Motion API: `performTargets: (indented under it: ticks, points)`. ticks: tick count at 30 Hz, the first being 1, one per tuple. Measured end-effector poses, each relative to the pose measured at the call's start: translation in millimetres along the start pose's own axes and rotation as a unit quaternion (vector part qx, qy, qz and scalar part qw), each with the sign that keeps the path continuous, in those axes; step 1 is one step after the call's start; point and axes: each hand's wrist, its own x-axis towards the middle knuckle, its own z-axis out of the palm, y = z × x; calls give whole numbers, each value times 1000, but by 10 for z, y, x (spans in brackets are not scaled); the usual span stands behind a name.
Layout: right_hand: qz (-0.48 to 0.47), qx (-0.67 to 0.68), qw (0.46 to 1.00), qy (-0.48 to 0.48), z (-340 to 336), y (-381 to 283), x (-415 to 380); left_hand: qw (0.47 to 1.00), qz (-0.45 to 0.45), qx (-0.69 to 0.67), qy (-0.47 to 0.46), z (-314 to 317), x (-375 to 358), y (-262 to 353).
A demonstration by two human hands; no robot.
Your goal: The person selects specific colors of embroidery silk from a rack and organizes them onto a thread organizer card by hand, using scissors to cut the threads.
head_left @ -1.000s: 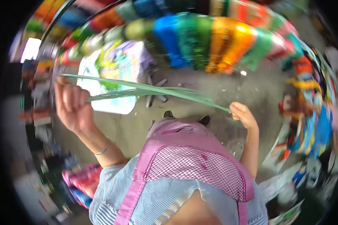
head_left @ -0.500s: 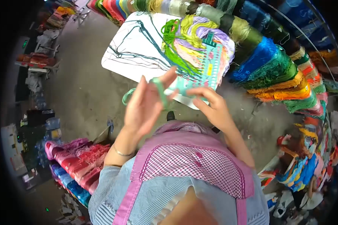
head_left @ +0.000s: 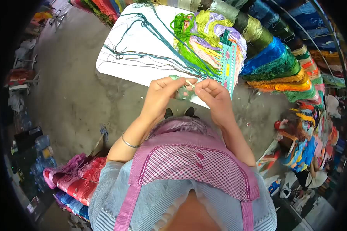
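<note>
Over the near edge of a white board (head_left: 119,38), my left hand (head_left: 160,94) and my right hand (head_left: 215,98) are close together. Pale green thread (head_left: 182,93) is looped at my left fingers, which are closed on it. A thin light strand runs across to my right fingertips, pinched on its end. Just beyond my right hand lies a turquoise punched card (head_left: 228,69) with threads tied along its holes. Green, yellow, lilac and peach skeins (head_left: 204,36) fan out from it. Dark teal strands (head_left: 162,48) stretch left over the board.
Racks of coloured thread skeins (head_left: 277,61) curve along the back and right. Red and pink skeins (head_left: 79,181) hang at the lower left. Large plastic bottles (head_left: 40,154) stand at the far left. More coloured bundles (head_left: 306,152) are at the right.
My left hand has turned from an open palm with green thread looped around its fingers to a closed grip. Both hands have come together, my right fingers now pinching the strand.
</note>
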Motion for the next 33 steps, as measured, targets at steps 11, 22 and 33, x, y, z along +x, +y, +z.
performTargets:
  ticks: [11, 22, 33]
  points:
    - [-6, 55, 996, -64, -70, -67, 10, 1000, 15, -27, -2, 200, -171, 135]
    - [-110, -33, 988, 100, 235, 21, -16, 992, -5, 10, -127, -56, 87, 272]
    - [-118, -31, 979, 161, 427, 168, 45, 985, 30, 9, -172, -324, 156, 290]
